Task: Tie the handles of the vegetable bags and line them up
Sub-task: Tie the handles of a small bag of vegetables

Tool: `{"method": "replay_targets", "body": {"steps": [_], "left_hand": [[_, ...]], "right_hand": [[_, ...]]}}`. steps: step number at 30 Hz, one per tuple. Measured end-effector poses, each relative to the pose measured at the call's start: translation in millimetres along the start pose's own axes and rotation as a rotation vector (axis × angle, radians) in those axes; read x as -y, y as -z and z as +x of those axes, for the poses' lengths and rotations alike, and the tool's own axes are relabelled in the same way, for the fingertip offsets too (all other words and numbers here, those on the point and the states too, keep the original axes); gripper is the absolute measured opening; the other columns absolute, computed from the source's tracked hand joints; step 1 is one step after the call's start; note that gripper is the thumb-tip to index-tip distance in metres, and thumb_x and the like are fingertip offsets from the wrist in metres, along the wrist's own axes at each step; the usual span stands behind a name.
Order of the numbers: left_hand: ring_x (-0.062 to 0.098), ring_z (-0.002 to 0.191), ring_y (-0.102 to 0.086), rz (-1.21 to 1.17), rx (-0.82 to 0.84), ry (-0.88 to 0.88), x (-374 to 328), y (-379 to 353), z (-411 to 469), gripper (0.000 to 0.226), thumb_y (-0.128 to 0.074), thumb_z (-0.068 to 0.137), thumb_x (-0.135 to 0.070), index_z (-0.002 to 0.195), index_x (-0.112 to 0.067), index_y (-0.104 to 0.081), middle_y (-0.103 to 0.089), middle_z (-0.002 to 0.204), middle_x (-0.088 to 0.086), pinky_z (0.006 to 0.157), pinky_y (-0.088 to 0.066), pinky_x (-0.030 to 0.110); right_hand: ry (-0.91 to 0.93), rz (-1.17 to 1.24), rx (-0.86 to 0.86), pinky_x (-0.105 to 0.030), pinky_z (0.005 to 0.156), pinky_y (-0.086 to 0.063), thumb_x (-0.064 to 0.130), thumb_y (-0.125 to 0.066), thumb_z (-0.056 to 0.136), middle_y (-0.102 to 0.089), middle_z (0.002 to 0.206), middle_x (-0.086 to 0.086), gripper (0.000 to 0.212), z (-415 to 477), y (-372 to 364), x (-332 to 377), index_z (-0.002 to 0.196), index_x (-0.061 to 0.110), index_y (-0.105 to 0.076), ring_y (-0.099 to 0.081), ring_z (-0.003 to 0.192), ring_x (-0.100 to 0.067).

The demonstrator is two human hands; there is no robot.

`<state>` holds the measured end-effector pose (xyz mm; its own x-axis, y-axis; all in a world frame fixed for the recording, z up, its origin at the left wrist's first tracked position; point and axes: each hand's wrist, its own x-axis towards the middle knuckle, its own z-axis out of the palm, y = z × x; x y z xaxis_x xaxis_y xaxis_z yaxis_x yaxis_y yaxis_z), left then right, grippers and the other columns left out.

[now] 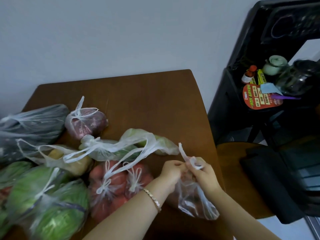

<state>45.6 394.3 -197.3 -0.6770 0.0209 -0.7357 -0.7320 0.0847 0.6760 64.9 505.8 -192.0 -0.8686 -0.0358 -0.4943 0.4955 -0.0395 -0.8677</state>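
Knotting handles (183, 154) of small clear bag (194, 200), lower right of centre, above brown table (155, 94). Film looks thin, limp, slippery, near weightless; best grip: twisted handle strips, close to mouth. Left hand (171, 172) pinching one strip, right hand (204, 172) curled round loop. Knuckles nearly meeting, forearms entering from bottom.

Thin, glossy, crinkled clear plastic bags (103, 148) on a smooth brown table (155, 101), seemingly matt wood.

Brown table (147, 101); beside it a black shelf (225, 110) — teapot (275, 64), red-capped bottle (248, 75), glass jar (297, 78).
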Motion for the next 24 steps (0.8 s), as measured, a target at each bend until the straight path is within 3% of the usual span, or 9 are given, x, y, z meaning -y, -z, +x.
{"method": "replay_targets", "body": {"steps": [3, 5, 8, 10, 13, 16, 20, 22, 24], "left_hand": [[0.023, 0.063, -0.061, -0.05, 0.062, 0.04, -2, 2, -3, 0.011, -0.067, 0.082, -0.017, 0.076, -0.008, -0.066, -0.064, 0.068, 0.011, 0.064, -0.052, 0.033], [0.017, 0.061, -0.061, -0.096, 0.15, -0.001, -3, 4, -4, 0.007, -0.062, 0.086, -0.016, 0.085, -0.012, -0.068, -0.065, 0.068, 0.007, 0.058, -0.053, 0.027], [0.005, 0.048, -0.059, -0.173, 0.229, -0.123, 0, 6, -9, 0.018, -0.05, 0.093, -0.008, 0.093, -0.017, -0.066, -0.064, 0.054, -0.002, 0.047, -0.047, 0.014], [0.004, 0.053, -0.062, -0.148, 0.194, -0.213, 2, 5, -13, 0.022, -0.047, 0.094, -0.008, 0.097, -0.018, -0.066, -0.067, 0.058, -0.004, 0.053, -0.05, 0.014], [0.003, 0.067, -0.066, 0.036, 0.032, -0.376, 10, 6, -12, 0.026, -0.052, 0.092, -0.016, 0.081, -0.031, -0.071, -0.071, 0.066, -0.012, 0.066, -0.052, 0.018], [-0.003, 0.07, -0.062, 0.226, 0.026, -0.514, 16, 2, -15, 0.024, -0.055, 0.091, -0.02, 0.082, -0.033, -0.072, -0.067, 0.07, -0.015, 0.074, -0.049, 0.018], [-0.019, 0.082, -0.056, 0.334, 0.055, -0.663, 18, 1, -19, 0.022, -0.05, 0.09, 0.001, 0.096, -0.004, -0.07, -0.062, 0.085, -0.017, 0.077, -0.04, 0.0], [-0.017, 0.089, -0.057, 0.36, 0.021, -0.717, 14, 2, -19, 0.022, -0.051, 0.09, -0.002, 0.098, -0.008, -0.071, -0.063, 0.09, -0.02, 0.082, -0.04, 0.001], [-0.009, 0.092, -0.057, 0.331, -0.015, -0.705, 8, 6, -18, 0.02, -0.051, 0.092, -0.011, 0.096, -0.012, -0.071, -0.066, 0.096, -0.014, 0.083, -0.039, 0.0]], "right_hand": [[0.075, -0.049, 0.014, -0.017, 0.062, -0.055, 0.004, -0.055, 0.087, -0.06, 0.091, -0.009, 0.015, 0, 0, -2, 0.098, -0.001, -0.064, -0.064, 0.079, -0.021], [0.048, -0.03, 0.04, -0.015, 0.056, -0.053, -0.001, -0.049, 0.089, -0.06, 0.084, -0.008, 0.015, 1, -1, -1, 0.095, -0.001, -0.063, -0.064, 0.071, -0.017], [-0.001, 0.007, 0.081, -0.018, 0.05, -0.053, 0.0, -0.042, 0.093, -0.063, 0.073, -0.014, 0.026, 1, -3, 3, 0.083, 0.009, -0.065, -0.066, 0.055, -0.009], [-0.078, 0.016, 0.061, -0.017, 0.047, -0.05, 0.012, -0.04, 0.096, -0.062, 0.06, -0.008, 0.028, 3, -2, 3, 0.082, 0.009, -0.065, -0.062, 0.047, -0.007], [-0.253, 0.095, -0.033, -0.018, 0.043, -0.042, 0.029, -0.044, 0.095, -0.055, 0.05, 0.001, 0.033, 9, 0, -4, 0.078, 0.01, -0.064, -0.05, 0.041, -0.008], [-0.331, 0.03, -0.153, -0.02, 0.045, -0.039, 0.015, -0.058, 0.087, -0.058, 0.062, -0.005, 0.01, 12, -1, -8, 0.09, 0.008, -0.065, -0.047, 0.048, -0.011], [-0.184, -0.328, -0.234, -0.021, 0.057, -0.045, 0.003, -0.066, 0.077, -0.062, 0.083, -0.006, 0.025, 10, -1, -7, 0.095, 0.015, -0.054, -0.059, 0.07, -0.017], [-0.051, -0.415, -0.15, -0.017, 0.059, -0.044, 0.003, -0.063, 0.08, -0.06, 0.072, 0.0, 0.014, 6, -1, -4, 0.077, 0.016, -0.059, -0.058, 0.068, -0.013], [-0.02, -0.331, -0.025, -0.014, 0.05, -0.04, 0.003, -0.054, 0.085, -0.054, 0.058, -0.001, 0.022, -1, 0, -3, 0.065, 0.008, -0.06, -0.049, 0.054, -0.01]]}}
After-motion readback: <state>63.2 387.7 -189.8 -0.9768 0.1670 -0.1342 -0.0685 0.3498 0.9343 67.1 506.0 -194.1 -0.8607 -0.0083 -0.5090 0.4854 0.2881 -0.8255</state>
